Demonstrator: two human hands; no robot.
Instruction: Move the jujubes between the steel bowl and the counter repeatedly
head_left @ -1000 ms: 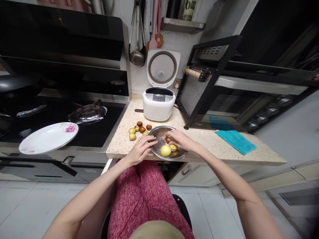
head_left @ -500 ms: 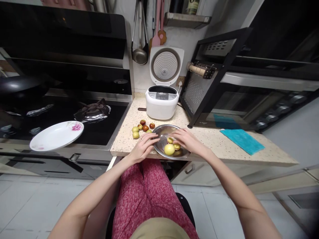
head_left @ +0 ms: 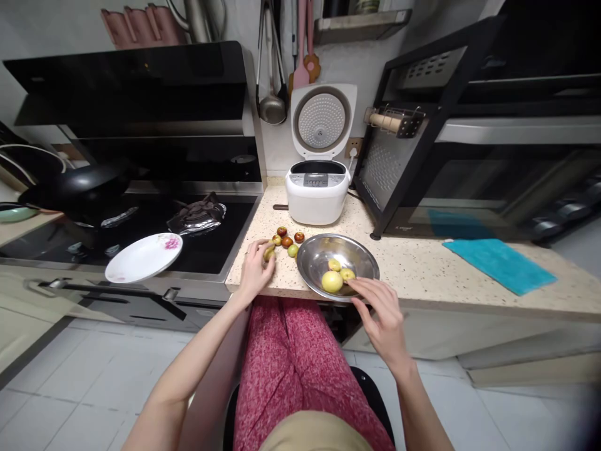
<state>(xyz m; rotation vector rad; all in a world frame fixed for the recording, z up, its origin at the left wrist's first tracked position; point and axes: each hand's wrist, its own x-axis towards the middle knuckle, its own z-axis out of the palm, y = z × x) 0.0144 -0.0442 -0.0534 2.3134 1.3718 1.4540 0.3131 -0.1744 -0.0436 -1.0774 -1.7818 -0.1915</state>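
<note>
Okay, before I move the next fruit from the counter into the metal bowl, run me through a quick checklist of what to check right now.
1. Left hand on a fruit: ok, its fingers close around a green fruit at the counter pile.
2. Right hand clear of the bowl's inside: ok, it sits at the near rim, fingers loose, holding nothing.
3. Room in the metal bowl: ok, only three yellow-green fruits lie in it.
4. Bowl fully on the counter: cannot tell, its near rim sits at the counter edge.
5. Loose fruits away from the edge: ok, they sit behind the left hand.
</note>
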